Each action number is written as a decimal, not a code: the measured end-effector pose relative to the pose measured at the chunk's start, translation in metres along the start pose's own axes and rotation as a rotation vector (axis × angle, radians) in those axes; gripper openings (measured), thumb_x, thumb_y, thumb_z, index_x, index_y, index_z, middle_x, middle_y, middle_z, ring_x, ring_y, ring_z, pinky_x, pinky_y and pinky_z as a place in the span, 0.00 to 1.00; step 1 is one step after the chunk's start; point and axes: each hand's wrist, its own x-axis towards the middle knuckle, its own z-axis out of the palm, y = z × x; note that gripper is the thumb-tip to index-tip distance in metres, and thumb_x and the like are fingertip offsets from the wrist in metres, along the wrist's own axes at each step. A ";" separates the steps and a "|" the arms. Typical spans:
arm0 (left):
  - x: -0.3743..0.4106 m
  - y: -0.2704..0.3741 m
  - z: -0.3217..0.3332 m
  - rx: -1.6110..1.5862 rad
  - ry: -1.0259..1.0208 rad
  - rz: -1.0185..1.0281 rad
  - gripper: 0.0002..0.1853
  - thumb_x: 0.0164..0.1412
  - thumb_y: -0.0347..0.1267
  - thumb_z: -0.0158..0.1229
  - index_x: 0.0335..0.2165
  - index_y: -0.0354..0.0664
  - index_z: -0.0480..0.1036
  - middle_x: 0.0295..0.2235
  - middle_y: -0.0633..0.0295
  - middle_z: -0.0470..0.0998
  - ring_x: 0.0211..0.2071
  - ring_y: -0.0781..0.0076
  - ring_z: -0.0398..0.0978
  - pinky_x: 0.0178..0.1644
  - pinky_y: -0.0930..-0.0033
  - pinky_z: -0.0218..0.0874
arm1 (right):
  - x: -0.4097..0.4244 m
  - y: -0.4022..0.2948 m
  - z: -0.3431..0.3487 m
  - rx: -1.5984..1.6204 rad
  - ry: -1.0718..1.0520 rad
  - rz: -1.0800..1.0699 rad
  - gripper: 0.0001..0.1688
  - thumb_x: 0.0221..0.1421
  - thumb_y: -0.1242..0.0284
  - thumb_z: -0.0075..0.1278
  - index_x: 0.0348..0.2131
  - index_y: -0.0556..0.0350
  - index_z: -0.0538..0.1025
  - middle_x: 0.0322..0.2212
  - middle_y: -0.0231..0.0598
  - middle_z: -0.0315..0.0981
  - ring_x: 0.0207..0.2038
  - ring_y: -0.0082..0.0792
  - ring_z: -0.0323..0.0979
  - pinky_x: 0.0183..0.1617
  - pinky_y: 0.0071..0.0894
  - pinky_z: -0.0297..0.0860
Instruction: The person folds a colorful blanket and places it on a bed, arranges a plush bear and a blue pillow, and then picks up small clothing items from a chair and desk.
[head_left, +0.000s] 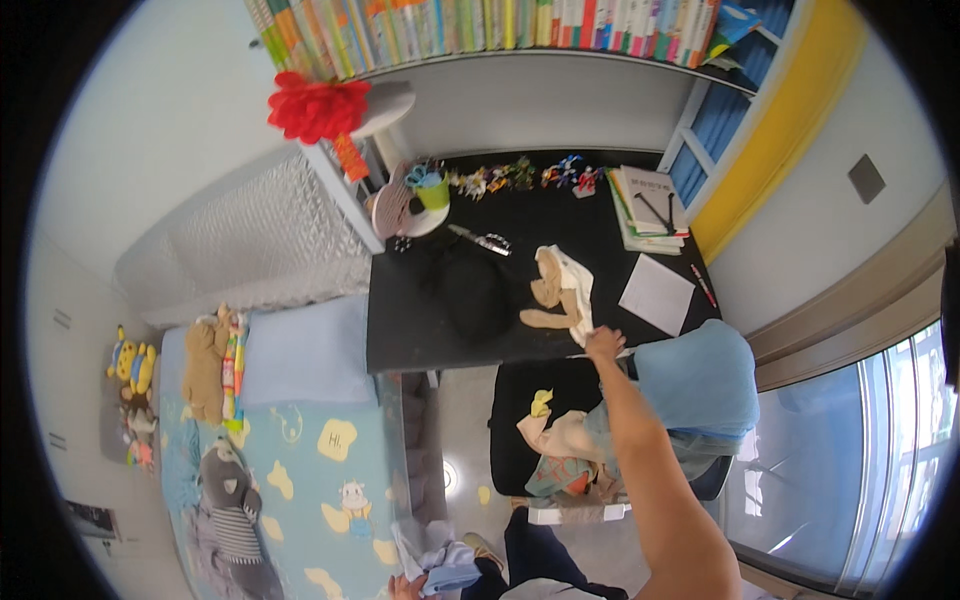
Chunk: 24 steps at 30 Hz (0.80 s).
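My right hand (604, 343) reaches over the front edge of a black desk (409, 315). Its fingers close on the near end of a white cloth (577, 285), which lies crumpled on the desktop. Tan cloth pieces (551, 300), perhaps socks, lie against that cloth. Low in the picture, my left hand (407, 587) is partly cut off by the lower rim. It holds a bundled light blue and white garment (442, 566) beside the bed. Below my right arm, a heap of clothes (566, 450) covers part of a black chair seat (517, 390).
Blue cloth (694, 382) drapes the chair's back. The desk bears scissors (484, 240), a black item (472, 292), toy figures (517, 176), a green pen cup (433, 193), notebooks (649, 206) and paper (658, 294). A bed (315, 487) with plush toys stands left; a bookshelf (487, 52) hangs above.
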 end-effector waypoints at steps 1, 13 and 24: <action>-0.002 -0.004 0.008 -0.001 0.042 0.004 0.23 0.49 0.25 0.55 0.47 0.33 0.72 0.46 0.38 0.70 0.50 0.38 0.62 0.61 0.42 0.45 | 0.015 0.005 -0.009 -0.018 0.030 0.007 0.27 0.54 0.59 0.51 0.51 0.49 0.69 0.50 0.55 0.65 0.56 0.60 0.57 0.60 0.60 0.52; -0.055 0.001 0.019 -0.443 0.055 -0.391 0.25 0.52 0.22 0.50 0.51 0.28 0.69 0.49 0.38 0.71 0.51 0.49 0.68 0.57 0.58 0.57 | -0.032 -0.126 -0.185 0.714 0.494 -0.618 0.18 0.60 0.70 0.46 0.46 0.64 0.69 0.42 0.56 0.72 0.45 0.54 0.71 0.50 0.44 0.65; -0.240 -0.012 0.073 -0.724 1.153 -0.728 0.21 0.56 0.33 0.63 0.44 0.31 0.69 0.42 0.58 0.69 0.43 0.70 0.66 0.50 0.69 0.58 | -0.392 -0.121 -0.133 0.936 -0.743 -0.978 0.14 0.56 0.76 0.50 0.43 0.57 0.70 0.35 0.31 0.75 0.36 0.20 0.71 0.40 0.24 0.66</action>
